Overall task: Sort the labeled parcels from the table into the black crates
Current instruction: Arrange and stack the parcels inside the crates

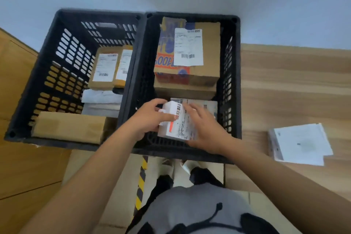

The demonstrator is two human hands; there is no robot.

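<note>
Two crates sit side by side; both hands work over the near end of the right crate (235, 74). Left hand (147, 118) grips a small white parcel (177, 122) by its left edge, fingers curled on top, thumb w/ its tip on the barcode label. Right hand (204, 129) lies on the parcel's right side, fingers mostly straight and spread, steadying rather than clamping. Parcel is tilted, label up, inside the crate's near end, just above or on another flat labeled parcel (207, 105); can't tell if it's resting yet. Far end of that crate holds a big box (207, 59) w/ a white label, stacked on another carton.

Left crate (62, 59) already holds two small labeled boxes (105, 68) at the far right, a white packet mid-crate, and a plain brown box (70, 127) at the near end. On the table (294, 81) at right, a white envelope stack (301, 144) waits, well apart from the crates.

Step in hand, as I read it: placing this parcel into the right crate. Next move prob calls for lowering it flat beside the stack, letting go w/ both hands, then reaching right for the envelopes. Room at the near end looks tight, so it may need squaring up.
</note>
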